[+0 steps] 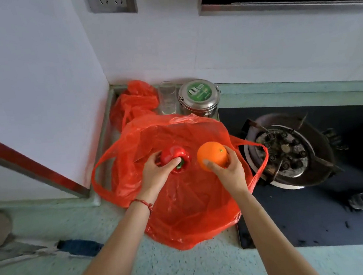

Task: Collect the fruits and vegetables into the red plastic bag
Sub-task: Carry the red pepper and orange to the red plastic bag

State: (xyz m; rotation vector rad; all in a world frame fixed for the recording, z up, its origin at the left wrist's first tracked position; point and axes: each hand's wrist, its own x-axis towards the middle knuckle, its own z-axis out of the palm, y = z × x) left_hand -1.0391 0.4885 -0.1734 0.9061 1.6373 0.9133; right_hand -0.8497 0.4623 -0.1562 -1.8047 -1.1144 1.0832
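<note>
A red plastic bag point(183, 208) lies spread flat on the countertop, its handles splayed to the left and right. My left hand point(157, 173) grips a red bell pepper point(174, 155) with a green stem, held over the bag's upper middle. My right hand point(228, 170) holds an orange point(211, 155) just to the right of the pepper, also over the bag. Both fruits sit above the plastic; whether they touch it I cannot tell.
A second crumpled red bag point(136, 99), a clear glass point(167, 98) and a steel tin with a green lid point(198, 97) stand behind the bag. A gas stove burner point(287, 151) is immediately right. A knife with a blue handle point(75, 248) lies at the left.
</note>
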